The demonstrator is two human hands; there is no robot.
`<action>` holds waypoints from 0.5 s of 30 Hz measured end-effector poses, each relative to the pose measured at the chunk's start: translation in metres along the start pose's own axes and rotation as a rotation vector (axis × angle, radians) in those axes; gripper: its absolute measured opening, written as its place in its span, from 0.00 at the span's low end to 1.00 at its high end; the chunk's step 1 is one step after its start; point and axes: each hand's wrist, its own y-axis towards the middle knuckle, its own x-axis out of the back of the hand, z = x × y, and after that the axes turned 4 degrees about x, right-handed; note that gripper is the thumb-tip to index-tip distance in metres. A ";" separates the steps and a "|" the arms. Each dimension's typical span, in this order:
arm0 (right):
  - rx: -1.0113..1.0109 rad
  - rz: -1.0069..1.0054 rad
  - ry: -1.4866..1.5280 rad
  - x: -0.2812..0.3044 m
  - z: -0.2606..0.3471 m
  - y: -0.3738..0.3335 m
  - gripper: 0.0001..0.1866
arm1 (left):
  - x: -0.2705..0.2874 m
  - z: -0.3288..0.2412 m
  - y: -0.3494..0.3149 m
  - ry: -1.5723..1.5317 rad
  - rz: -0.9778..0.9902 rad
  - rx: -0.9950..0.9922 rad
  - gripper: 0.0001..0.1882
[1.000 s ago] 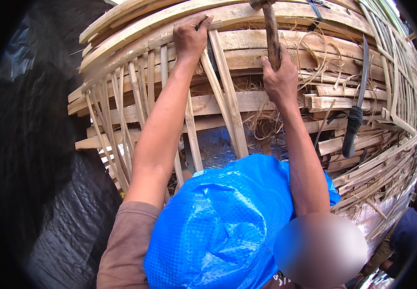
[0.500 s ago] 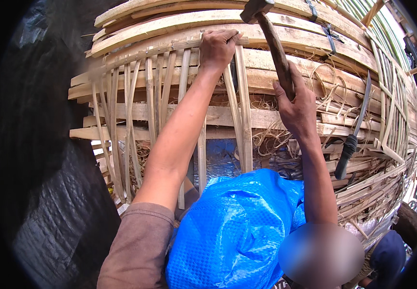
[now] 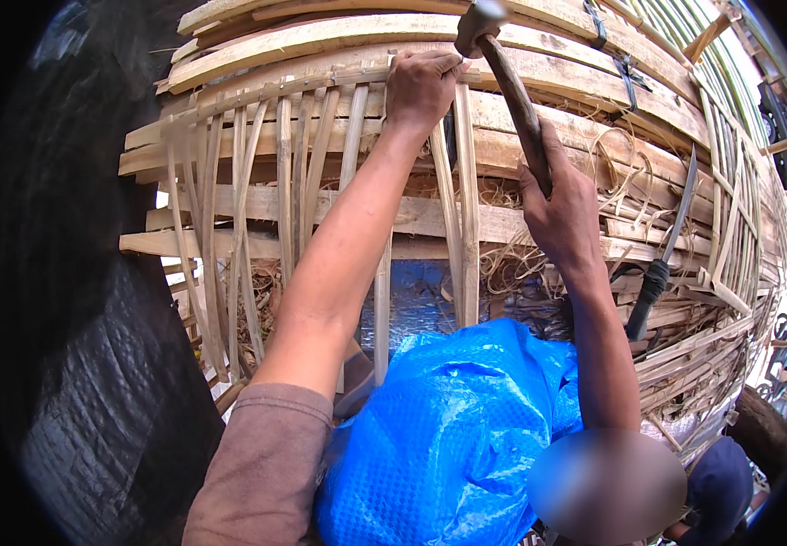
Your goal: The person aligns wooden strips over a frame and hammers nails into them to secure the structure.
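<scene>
Beside upright slats [image 3: 285,182], left fingers [image 3: 443,62] clasp a wooden strip [image 3: 321,82] — right fingers [image 3: 553,146] grip a hammer [image 3: 517,96].

Whole left side of the frame is basically black plastic sheeting [image 3: 130,419], kinda wrinkled, with a dull shine on it toward the lower left. Across the top there's a stack of long pale boards [image 3: 321,42], all curvy from the fisheye, with black ties [image 3: 628,82] at the upper right. Bit of shiny silvery sheet [image 3: 421,314] peeking through around the middle. Far right gets super bright, looks like daylight to me, with wooden poles [image 3: 786,144] sticking out and some wheels [image 3: 783,326] at the edge, too small to tell what they're on
</scene>
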 end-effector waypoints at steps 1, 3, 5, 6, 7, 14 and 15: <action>-0.015 -0.016 0.053 0.004 0.006 0.001 0.32 | 0.003 0.000 0.000 0.026 0.013 0.012 0.13; -0.096 -0.013 0.111 0.013 0.022 0.005 0.32 | 0.003 0.003 -0.004 0.019 0.003 0.018 0.14; -0.046 -0.073 0.155 0.015 0.028 0.008 0.32 | 0.000 0.006 -0.002 0.002 -0.023 0.018 0.14; -0.030 -0.080 0.152 0.014 0.031 0.008 0.32 | 0.000 0.009 -0.005 -0.003 -0.016 0.027 0.14; -0.049 -0.043 0.114 0.012 0.030 0.008 0.32 | 0.000 0.008 -0.004 -0.016 -0.012 0.032 0.14; -0.032 -0.063 0.069 0.004 0.024 0.009 0.32 | -0.003 0.004 -0.002 -0.007 -0.009 0.015 0.13; -0.085 -0.038 0.085 0.008 0.031 0.010 0.32 | -0.001 0.007 -0.004 0.014 -0.016 0.009 0.13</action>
